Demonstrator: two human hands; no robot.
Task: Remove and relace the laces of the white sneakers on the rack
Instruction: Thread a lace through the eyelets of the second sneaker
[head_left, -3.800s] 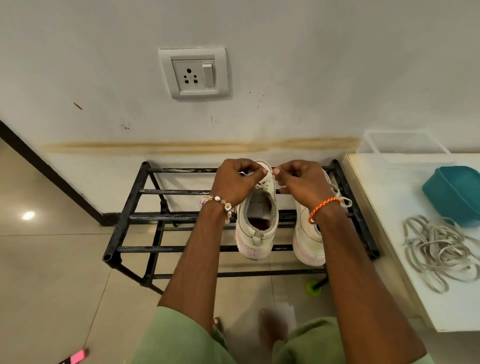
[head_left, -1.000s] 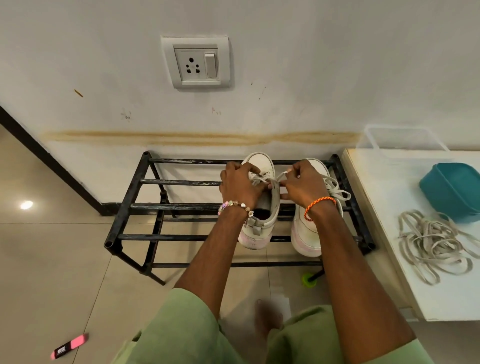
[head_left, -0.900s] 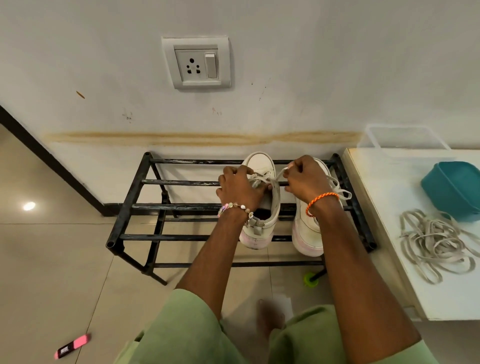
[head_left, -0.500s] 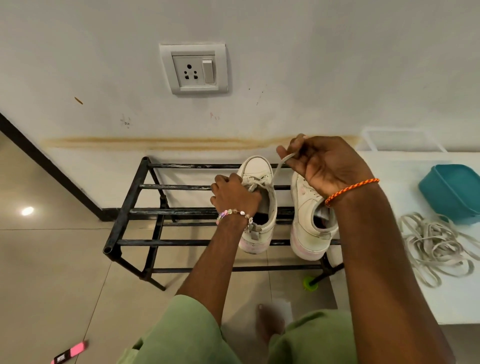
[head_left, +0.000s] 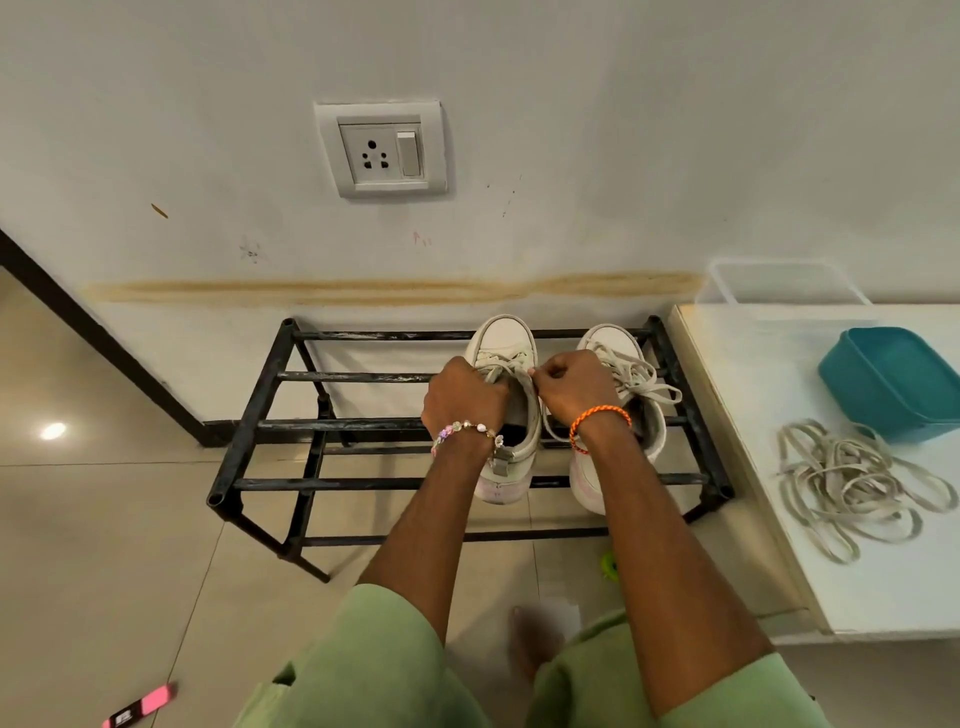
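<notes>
The black rack (head_left: 260, 395) stands against the wall, bare bars at its left. Your left hand (head_left: 462, 397) grips the left sneaker (head_left: 506, 340); your right hand (head_left: 574, 387) pinches its lace (head_left: 511, 364). The right sneaker (head_left: 613, 343) sits near the rack's right edge.

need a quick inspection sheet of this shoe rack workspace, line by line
surface: black metal shoe rack on a tiled floor, against the wall
job's things: left sneaker partly laced; right sneaker laced with loose ends
clutter: pile of laces, teal container and clear tub on the white table; pink object on the floor
grippers: left hand holds the left sneaker's top; right hand pinches its lace
cables: nothing seen
surroundings: wall socket, brown stain on the wall
</notes>
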